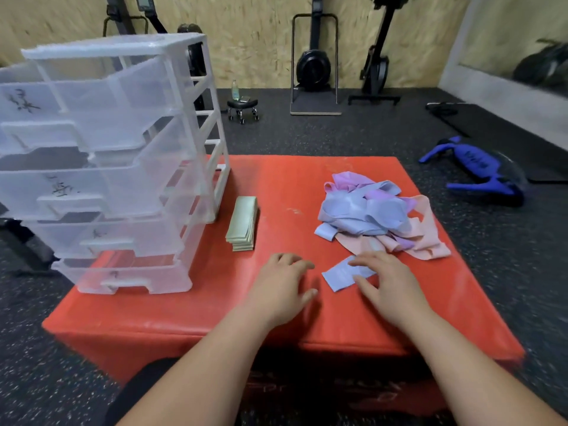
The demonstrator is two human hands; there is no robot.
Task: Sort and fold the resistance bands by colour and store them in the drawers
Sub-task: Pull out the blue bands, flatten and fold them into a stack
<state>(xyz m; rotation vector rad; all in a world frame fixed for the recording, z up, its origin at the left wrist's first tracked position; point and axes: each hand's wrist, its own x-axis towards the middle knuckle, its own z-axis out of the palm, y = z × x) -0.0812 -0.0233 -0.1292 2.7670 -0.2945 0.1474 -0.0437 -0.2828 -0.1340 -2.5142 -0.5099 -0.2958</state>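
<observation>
A red padded box [307,186] stands on a dark speckled floor [338,133]. Take its top as a clock face, with 6 nearest the person.

At 9 to 10 o'clock stands a clear plastic drawer unit [123,142]. Its drawers are pulled out in steps toward the person, and the fronts carry dark handwritten marks. Just beside the unit, toward the centre, lies a neat stack of folded green bands [242,224], its long side running from 12 to 6.

At 2 to 3 o'clock lies a loose pile of bands [368,210] in blue, purple and pink, tangled over one another. At about 5 o'clock, just below the pile, 1 folded blue band [338,275] lies flat on the red top.

The right hand [390,287] is spread, palm down. Its fingers are fairly straight, its fingertips rest on the right part of that blue band, and it grips nothing. The left hand [281,292] is at 6 o'clock, near the band's left end but apart from it, palm down over the box. Its fingers are loose and slightly bent, and it holds nothing.

Beyond the box at 12 o'clock, a small wheeled stool [242,106] carries a bottle [235,90]. Black exercise machines [314,66] stand upright against the wooden wall. On the floor at 2 o'clock lies a blue piece of gym gear [476,167], next to a black mat [507,139].
</observation>
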